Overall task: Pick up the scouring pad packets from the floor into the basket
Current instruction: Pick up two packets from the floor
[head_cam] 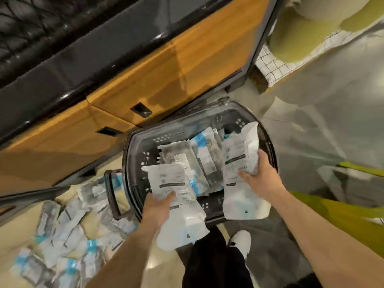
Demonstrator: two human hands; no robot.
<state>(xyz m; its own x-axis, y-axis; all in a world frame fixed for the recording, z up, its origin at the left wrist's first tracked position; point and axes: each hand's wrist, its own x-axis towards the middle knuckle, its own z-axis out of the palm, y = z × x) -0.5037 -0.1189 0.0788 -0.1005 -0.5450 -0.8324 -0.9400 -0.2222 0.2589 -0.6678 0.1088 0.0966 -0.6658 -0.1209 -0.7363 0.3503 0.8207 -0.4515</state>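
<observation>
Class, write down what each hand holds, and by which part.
Left hand pinches a white plastic packet midway along its left edge; right hand grips a second white plastic packet midway along its right edge.

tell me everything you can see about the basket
The basket is dark grey plastic, rounded, with a thick rim and walls pierced by small square holes. A dark loop handle hangs folded down at its left side. It stands upright on the floor beside a wood-fronted cabinet. Several packets lie inside, and the left hand and right hand each hold more over its near rim.
</observation>
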